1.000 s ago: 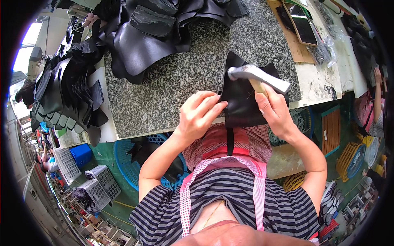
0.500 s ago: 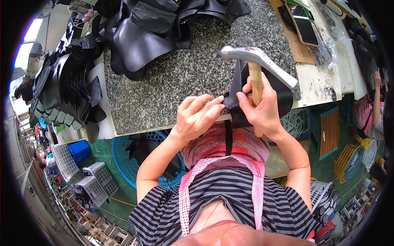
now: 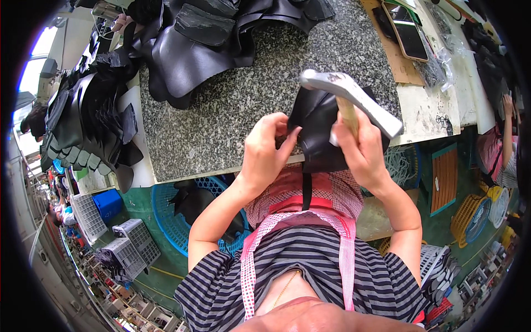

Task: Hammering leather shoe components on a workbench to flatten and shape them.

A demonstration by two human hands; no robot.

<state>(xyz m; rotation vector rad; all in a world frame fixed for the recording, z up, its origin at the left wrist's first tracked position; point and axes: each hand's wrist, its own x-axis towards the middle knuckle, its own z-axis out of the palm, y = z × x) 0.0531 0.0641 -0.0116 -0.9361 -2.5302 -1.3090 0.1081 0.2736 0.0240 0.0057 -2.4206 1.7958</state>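
A black leather piece (image 3: 318, 130) lies at the front edge of the speckled stone slab (image 3: 221, 127), part of it hanging past the edge. My left hand (image 3: 266, 148) pinches the left edge of this piece between thumb and fingers. In my right hand (image 3: 360, 145) is a hammer (image 3: 349, 91), its wooden handle wrapped by the fingers and its silver metal head raised over the leather. The hammer head hides some of the piece's right side.
Black leather pieces (image 3: 188, 61) are heaped at the slab's back left, with more stacked leather (image 3: 83, 110) further left. A phone (image 3: 406, 33) lies at the back right. Below the bench stand a blue basket (image 3: 166, 216) and grey crates (image 3: 133, 243). Another person's arm (image 3: 507, 119) shows far right.
The leather piece now lies more spread out, where its left part was folded up before. My left hand has shifted its grip along the left edge. The hammer has moved slightly down and right.
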